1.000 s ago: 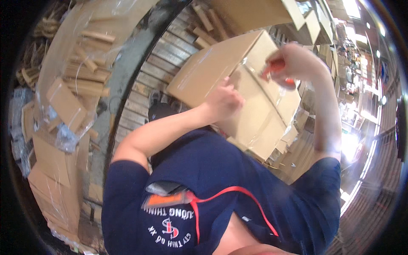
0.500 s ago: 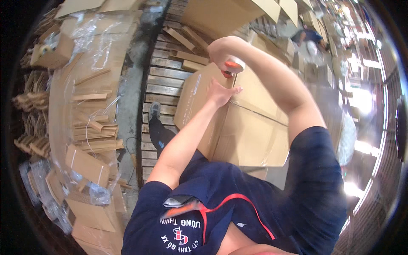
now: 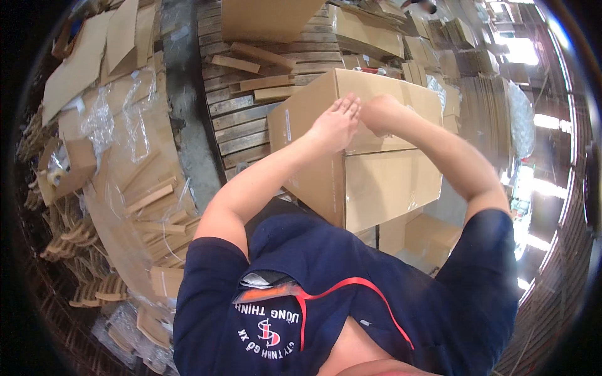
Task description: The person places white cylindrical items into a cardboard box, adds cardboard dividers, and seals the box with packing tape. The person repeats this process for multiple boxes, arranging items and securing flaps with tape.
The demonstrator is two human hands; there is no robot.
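A large closed cardboard box (image 3: 395,169) stands in front of me, its top seam running crosswise. My left hand (image 3: 338,124) lies with fingers stretched along the box's left upper edge. Right beside it, my right hand (image 3: 381,116) is curled against the box top. Its fingers are turned down and away, so anything inside them is hidden. The two hands nearly meet at the fingertips. A small red object (image 3: 375,70), partly hidden, shows just past the box's far edge; its kind is unclear.
Slatted pallets (image 3: 241,128) run beneath and beyond the box, with cardboard strips (image 3: 263,83) on them. Left lie flat cardboard sheets with plastic wrap (image 3: 100,119) and an open carton (image 3: 69,166). Stacked cardboard (image 3: 486,119) stands at right. A smaller carton (image 3: 433,238) sits below the box.
My right hand, which held a tape dispenser with an orange-red core at the box's far edge, has come nearer, and the dispenser no longer shows. My left fingers have straightened. The view has shifted.
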